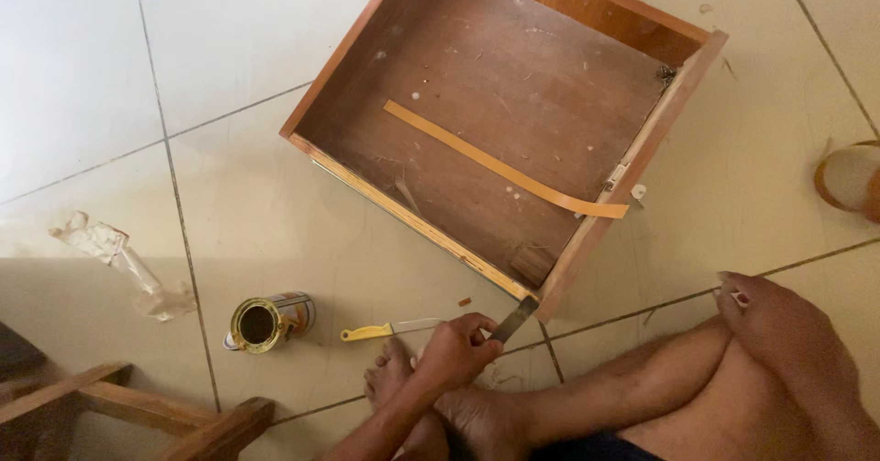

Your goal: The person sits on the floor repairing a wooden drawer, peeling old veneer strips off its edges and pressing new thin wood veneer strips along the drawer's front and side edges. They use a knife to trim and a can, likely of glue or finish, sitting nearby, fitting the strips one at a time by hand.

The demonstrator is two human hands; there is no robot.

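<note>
My left hand grips a thin metal blade. The blade's tip touches the near corner of a shallow wooden drawer that lies open side up on the tiled floor. A long tan strip of edge banding lies across the drawer's bottom and over its right wall. A knife with a yellow handle rests on the floor just left of that hand. My right hand lies on my bent knee, holding nothing that I can make out.
An open tin can lies on its side left of the knife. Crumpled clear plastic sits further left. A roll of banding is at the right edge, and wooden furniture parts are at bottom left. My bare feet are below the left hand.
</note>
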